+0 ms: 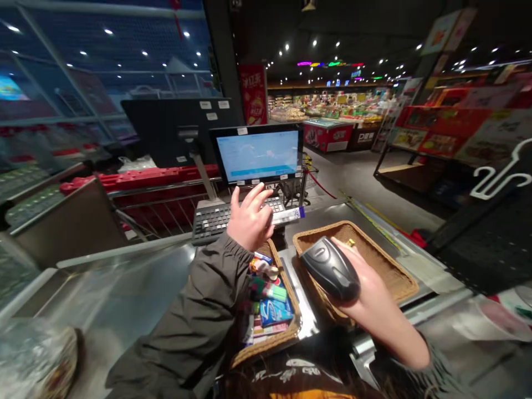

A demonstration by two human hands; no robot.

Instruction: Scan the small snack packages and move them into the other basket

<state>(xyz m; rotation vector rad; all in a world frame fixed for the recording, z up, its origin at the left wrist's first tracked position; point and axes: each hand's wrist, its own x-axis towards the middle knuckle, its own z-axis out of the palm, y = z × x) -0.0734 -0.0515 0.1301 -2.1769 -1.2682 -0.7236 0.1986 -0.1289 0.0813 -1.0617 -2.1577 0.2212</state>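
My left hand is over the black keyboard, its fingers partly stretched above the keys. A slim white packet with a purple end sticks out to the right from between its thumb and fingers. In my right hand is a black barcode scanner, held above a wicker basket. A second wicker basket, below my left forearm, contains small packaged goods, among them a blue packet.
Behind the keyboard stands a lit monitor, with a dark screen to its left. The metal counter stretches left, where a clear plastic-wrapped item lies. A white hanger hangs at right.
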